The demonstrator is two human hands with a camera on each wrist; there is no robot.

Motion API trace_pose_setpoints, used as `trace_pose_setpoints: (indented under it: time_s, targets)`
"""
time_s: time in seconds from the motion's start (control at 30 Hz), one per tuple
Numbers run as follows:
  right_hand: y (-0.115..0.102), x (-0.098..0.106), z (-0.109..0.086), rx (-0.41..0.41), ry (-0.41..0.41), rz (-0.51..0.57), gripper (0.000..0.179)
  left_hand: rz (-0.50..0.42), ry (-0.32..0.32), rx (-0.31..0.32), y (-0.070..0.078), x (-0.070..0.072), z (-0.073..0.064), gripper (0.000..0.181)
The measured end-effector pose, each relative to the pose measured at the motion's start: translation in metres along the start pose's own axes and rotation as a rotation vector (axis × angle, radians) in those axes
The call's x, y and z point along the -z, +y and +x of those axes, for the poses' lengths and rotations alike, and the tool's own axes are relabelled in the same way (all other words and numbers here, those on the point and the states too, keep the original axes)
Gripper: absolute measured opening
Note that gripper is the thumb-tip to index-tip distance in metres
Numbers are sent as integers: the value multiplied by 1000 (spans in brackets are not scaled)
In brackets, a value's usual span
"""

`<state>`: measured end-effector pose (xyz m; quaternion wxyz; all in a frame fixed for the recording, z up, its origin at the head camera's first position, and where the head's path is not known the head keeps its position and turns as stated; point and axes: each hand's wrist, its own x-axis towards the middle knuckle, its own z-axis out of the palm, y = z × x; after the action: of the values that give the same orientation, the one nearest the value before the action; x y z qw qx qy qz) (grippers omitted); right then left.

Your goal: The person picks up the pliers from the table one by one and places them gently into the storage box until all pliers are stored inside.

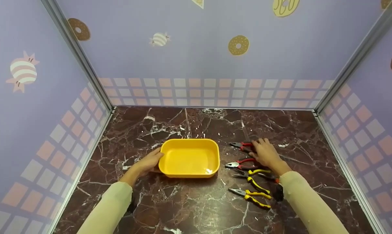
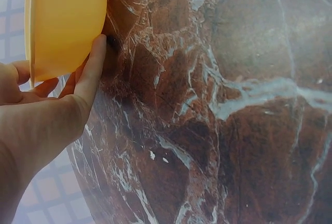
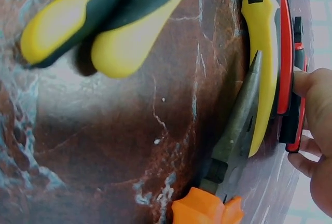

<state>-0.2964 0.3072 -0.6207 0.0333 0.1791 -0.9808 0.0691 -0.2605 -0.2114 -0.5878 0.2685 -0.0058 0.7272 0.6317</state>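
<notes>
My left hand (image 1: 149, 161) holds the left end of a yellow plastic tub (image 1: 189, 140). In the left wrist view its thumb is over the tub's rim and the other fingers lie against the outer wall. On the right, my right hand (image 1: 267, 153) grips the handles of the farthest red-and-black pliers (image 1: 235, 144), whose jaws point left. Just nearer lie a second pair of red-and-black pliers (image 1: 232, 165), then two yellow-and-black pliers (image 1: 255, 184) (image 1: 238, 191). An orange-handled long-nosed tool (image 3: 199, 206) shows in the right wrist view; its far end is cut off.
Everything stands on a dark red marbled tabletop (image 1: 183, 208). Patterned lilac panels (image 1: 196, 65) enclose the back and both sides, with metal posts (image 1: 348, 61) at the corners. The tub lies left of the row of pliers, a short gap between them.
</notes>
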Motion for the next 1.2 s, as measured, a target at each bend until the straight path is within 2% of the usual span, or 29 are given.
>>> trace_pose_setpoints:
  time_s: [0.53, 0.77, 1.2]
  targets:
    - [6, 12, 10, -10, -30, 8, 56, -26, -14, 3, 6, -1, 0, 54]
    - [6, 14, 13, -12, -52, -2, 55, 10, -23, 10, 7, 1, 0, 54]
    - [9, 9, 9, -25, -6, 107, 54, -4, -2, 22, 1, 1, 1, 53]
